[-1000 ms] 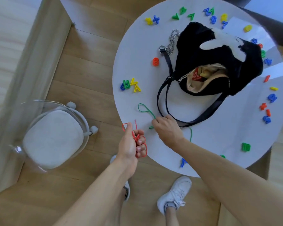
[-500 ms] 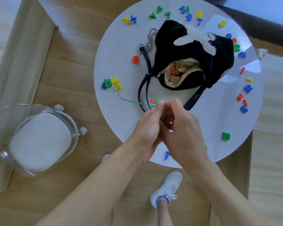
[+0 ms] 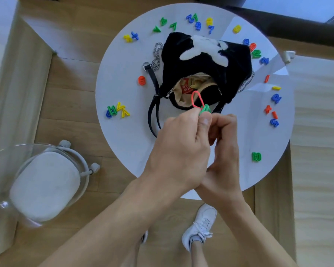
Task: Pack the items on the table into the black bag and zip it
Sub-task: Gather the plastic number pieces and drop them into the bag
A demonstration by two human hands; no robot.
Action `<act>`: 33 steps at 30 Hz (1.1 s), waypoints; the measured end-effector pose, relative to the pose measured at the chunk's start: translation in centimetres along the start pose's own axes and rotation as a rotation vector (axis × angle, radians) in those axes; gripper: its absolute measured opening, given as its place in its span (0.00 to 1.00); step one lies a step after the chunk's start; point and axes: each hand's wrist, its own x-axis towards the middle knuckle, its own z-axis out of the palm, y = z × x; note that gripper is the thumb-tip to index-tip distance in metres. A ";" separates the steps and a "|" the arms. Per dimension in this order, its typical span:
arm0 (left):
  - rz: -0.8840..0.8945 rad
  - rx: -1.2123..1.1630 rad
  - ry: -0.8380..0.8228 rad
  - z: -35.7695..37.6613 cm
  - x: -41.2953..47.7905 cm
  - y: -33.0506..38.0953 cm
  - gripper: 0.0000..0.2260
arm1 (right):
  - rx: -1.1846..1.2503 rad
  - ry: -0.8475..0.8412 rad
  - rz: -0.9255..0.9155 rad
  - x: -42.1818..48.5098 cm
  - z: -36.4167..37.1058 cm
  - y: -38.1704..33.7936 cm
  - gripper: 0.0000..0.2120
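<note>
Both hands raised together over the near edge of the round white tabletop. Left hand clenched, pinching a bunched green cord and a red cord loop at the fingertips. Right hand curled against the left, touching it; grip on the cords hidden. Black bag unzipped just beyond, mouth toward the hands. Coloured plastic numbers scattered around the bag.

Bag mid-table; numbers ringing it; chair left
</note>
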 end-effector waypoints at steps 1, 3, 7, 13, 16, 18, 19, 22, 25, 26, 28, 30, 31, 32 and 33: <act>0.006 0.012 0.012 -0.4 0.3 0.2 0.18 | -0.004 0.018 -0.003 0.4 -0.3 0.1 0.24; 0.032 0.053 -0.008 -1.7 0.9 0.3 0.19 | -0.027 0.078 0.016 1.5 -1.6 0.6 0.26; 0.102 0.055 -0.421 -4.7 1.6 0.8 0.19 | 0.176 -0.363 0.163 3.1 -3.4 1.4 0.28; 0.021 -0.456 -0.287 -5.9 4.1 1.5 0.16 | 0.652 -0.280 0.679 -0.3 -2.2 0.3 0.17; -0.284 -0.554 -0.096 -3.4 5.1 -0.2 0.17 | 0.584 -0.037 0.670 -0.7 -3.5 -0.7 0.18; -0.485 -0.549 -0.164 -0.5 4.4 -1.0 0.18 | 0.209 -0.017 0.509 -0.1 -3.8 -1.4 0.16; -0.586 -0.608 -0.236 0.9 4.0 -1.1 0.18 | -0.069 -0.047 0.401 0.5 -3.9 -1.7 0.15; -0.788 -0.918 -0.312 3.7 3.9 -1.0 0.21 | -0.635 -0.111 0.135 2.9 -4.5 -1.2 0.12; -0.820 -1.153 -0.192 5.1 5.1 -0.7 0.24 | -0.747 -0.315 0.174 5.3 -5.4 -0.6 0.17; -0.808 -1.144 -0.145 5.5 5.5 -0.6 0.23 | -0.792 -0.460 0.213 5.9 -5.8 -0.4 0.22; -0.789 -1.016 -0.076 6.5 6.4 -0.5 0.19 | -0.775 -0.697 0.219 6.9 -6.8 0.5 0.29; -0.741 -0.805 -0.035 7.3 7.6 -0.7 0.17 | -0.562 -0.763 0.208 8.0 -8.1 1.2 0.29; -0.709 -0.704 -0.006 7.5 8.4 -1.1 0.17 | -0.410 -0.692 0.218 8.7 -8.8 1.6 0.26; -0.679 -0.627 0.018 7.6 9.2 -1.7 0.17 | -0.289 -0.554 0.225 9.5 -9.5 2.2 0.20; -0.652 -0.572 0.029 7.6 10.2 -2.4 0.17 | -0.223 -0.396 0.218 10.4 -10.0 3.4 0.15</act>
